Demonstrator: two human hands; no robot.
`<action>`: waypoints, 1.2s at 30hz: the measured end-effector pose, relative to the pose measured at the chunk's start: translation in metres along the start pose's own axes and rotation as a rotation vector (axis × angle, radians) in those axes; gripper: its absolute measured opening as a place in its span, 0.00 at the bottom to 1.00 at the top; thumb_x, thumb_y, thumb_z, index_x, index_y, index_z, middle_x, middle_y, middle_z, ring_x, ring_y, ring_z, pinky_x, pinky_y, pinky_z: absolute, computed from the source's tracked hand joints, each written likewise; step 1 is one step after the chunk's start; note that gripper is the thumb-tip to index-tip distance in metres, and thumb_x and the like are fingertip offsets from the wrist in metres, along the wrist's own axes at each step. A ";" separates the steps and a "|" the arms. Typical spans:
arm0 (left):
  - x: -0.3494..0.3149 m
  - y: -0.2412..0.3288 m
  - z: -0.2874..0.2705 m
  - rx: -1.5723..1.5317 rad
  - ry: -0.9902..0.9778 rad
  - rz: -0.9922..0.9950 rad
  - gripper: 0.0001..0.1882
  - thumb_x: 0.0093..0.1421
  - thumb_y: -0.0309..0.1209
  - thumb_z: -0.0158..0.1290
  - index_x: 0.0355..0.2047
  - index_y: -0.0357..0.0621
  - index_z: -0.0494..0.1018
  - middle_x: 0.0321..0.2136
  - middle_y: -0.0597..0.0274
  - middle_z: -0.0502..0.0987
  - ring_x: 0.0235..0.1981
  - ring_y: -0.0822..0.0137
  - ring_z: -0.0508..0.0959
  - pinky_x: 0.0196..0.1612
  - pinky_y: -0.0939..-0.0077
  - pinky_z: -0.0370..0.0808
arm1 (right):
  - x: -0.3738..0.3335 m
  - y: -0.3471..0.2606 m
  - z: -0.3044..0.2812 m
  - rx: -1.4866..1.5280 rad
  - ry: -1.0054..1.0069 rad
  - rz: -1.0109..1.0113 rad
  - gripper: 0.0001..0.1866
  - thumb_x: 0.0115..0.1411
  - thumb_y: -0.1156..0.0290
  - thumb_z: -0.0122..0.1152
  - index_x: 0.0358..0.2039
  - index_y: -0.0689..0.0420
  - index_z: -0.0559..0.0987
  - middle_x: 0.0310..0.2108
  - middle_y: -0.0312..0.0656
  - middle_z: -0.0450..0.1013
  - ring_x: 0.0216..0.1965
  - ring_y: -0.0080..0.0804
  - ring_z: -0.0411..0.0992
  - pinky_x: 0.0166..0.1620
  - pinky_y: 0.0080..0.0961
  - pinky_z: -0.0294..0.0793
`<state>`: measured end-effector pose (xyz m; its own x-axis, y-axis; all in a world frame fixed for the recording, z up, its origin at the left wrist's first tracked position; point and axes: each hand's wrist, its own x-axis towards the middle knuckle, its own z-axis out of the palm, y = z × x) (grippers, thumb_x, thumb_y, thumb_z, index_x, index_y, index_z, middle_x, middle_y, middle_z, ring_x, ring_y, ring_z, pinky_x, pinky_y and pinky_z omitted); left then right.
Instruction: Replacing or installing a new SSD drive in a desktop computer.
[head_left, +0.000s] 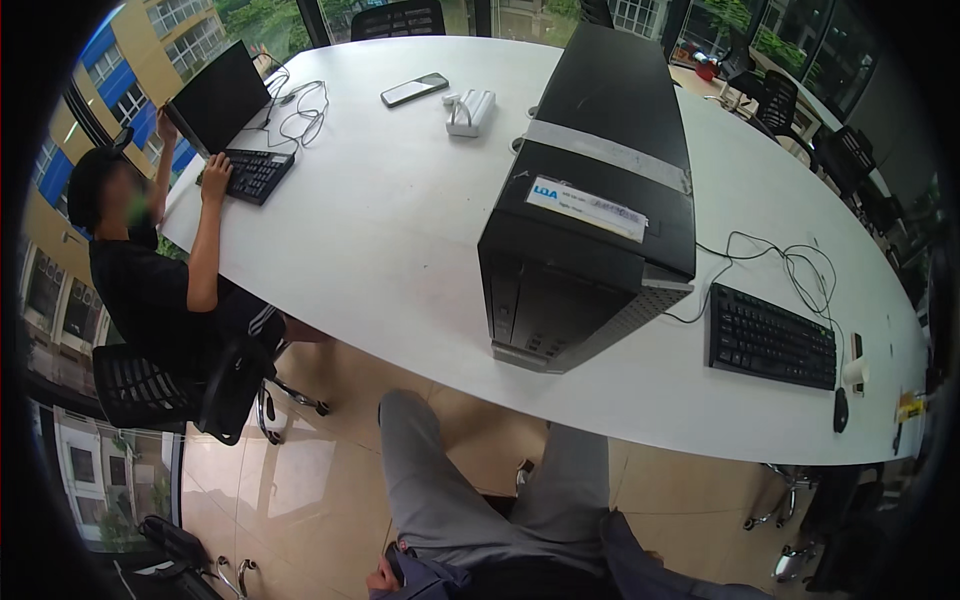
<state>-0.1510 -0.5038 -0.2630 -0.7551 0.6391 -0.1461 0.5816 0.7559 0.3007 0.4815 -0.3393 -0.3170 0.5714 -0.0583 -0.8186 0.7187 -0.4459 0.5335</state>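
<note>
My left hand [382, 575] shows only in part at the lower edge, beside the hem of my dark jacket and near my thigh. On the other side, a sliver of my right hand [653, 557] peeks out by the jacket. How the fingers lie cannot be made out on either one, and both are well away from the table. Straight ahead, a black computer tower [590, 270] stands on the white table [370, 200], with a strip of grey tape and a white label on it. Right of the tower lies a black keyboard [772, 336] with its coiled cable [800, 268].
At the left, a seated person [150, 260] touches a monitor [220, 97] and a second keyboard [260, 175]. Farther back lie a phone [414, 90] and a white adapter [470, 112]. A black mouse [840, 410] is near the right edge. Office chairs [150, 385] surround the table.
</note>
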 end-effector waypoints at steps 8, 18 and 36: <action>0.043 0.090 -0.031 -0.177 -0.224 -0.216 0.42 0.72 0.59 0.37 0.28 0.26 0.79 0.24 0.26 0.76 0.31 0.29 0.79 0.38 0.43 0.73 | 0.004 -0.019 -0.027 -0.091 0.442 -0.319 0.29 0.53 0.42 0.65 0.46 0.50 0.88 0.48 0.43 0.82 0.53 0.40 0.79 0.60 0.34 0.72; 0.055 0.084 -0.011 -0.116 -0.222 -0.153 0.45 0.70 0.64 0.35 0.35 0.27 0.82 0.30 0.28 0.80 0.38 0.30 0.81 0.48 0.45 0.75 | -0.106 0.007 -0.041 0.239 0.597 -0.564 0.24 0.52 0.49 0.67 0.37 0.58 0.89 0.44 0.55 0.82 0.51 0.51 0.78 0.61 0.39 0.74; 0.049 0.151 -0.073 -0.181 -0.352 -0.095 0.29 0.70 0.52 0.48 0.51 0.35 0.75 0.41 0.35 0.80 0.46 0.34 0.79 0.51 0.51 0.74 | -0.183 -0.072 -0.121 0.231 0.860 -1.066 0.13 0.61 0.59 0.67 0.36 0.55 0.86 0.29 0.48 0.82 0.32 0.46 0.82 0.39 0.38 0.81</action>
<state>-0.1224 -0.3693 -0.1557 -0.6348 0.6008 -0.4858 0.4277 0.7969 0.4266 0.3730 -0.1881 -0.1800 -0.0829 0.9242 -0.3729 0.9247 -0.0682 -0.3746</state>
